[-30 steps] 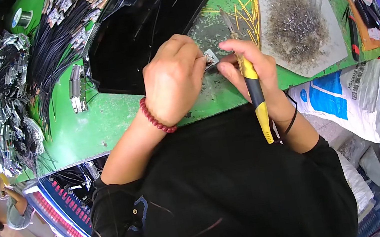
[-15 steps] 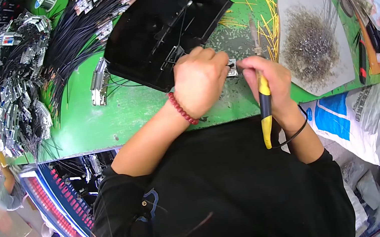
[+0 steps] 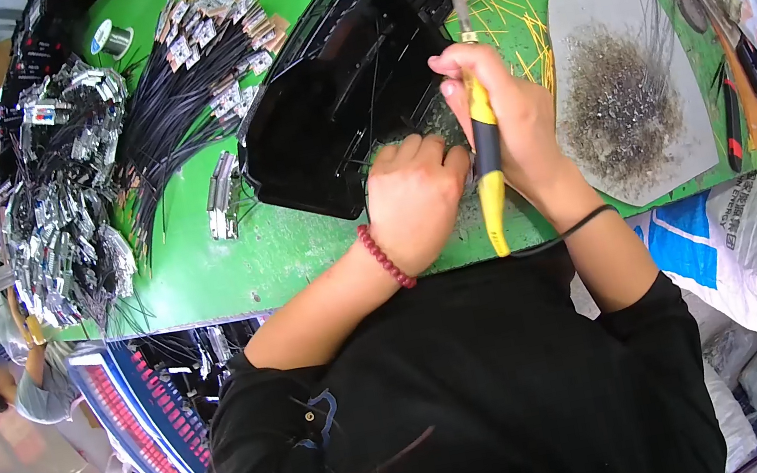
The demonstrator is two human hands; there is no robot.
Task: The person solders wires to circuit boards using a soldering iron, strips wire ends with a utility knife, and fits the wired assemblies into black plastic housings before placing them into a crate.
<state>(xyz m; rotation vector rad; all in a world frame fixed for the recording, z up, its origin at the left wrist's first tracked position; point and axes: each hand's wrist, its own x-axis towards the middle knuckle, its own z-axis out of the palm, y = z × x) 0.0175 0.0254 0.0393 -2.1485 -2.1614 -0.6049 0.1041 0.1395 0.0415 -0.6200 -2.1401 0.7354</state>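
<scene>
My right hand [image 3: 516, 116] is wrapped round a yellow and black soldering iron [image 3: 485, 142], its metal tip pointing up and away from me. With a red bead bracelet at the wrist, my left hand [image 3: 417, 194] lies with curled fingers at the near edge of a black plastic housing [image 3: 341, 81]; what its fingertips hold, if anything, is hidden. The housing is tilted, its hollow side showing, with thin wires inside. Left of it sits a small silvery metal part [image 3: 223, 196] on the green table [image 3: 204, 277].
Bundled black wires with small boards [image 3: 207, 39], a heap of metallic parts [image 3: 65, 211] and a solder spool [image 3: 112, 39] are on the left. A grey sheet with clippings [image 3: 582, 13] lies right, beside yellow sticks [image 3: 518, 24]. Another person [image 3: 36, 388] is at far left.
My right hand has raised the iron up and away from my left hand's fingertips. The small board between my hands no longer shows. The housing is tilted differently, and the whole view has shifted slightly.
</scene>
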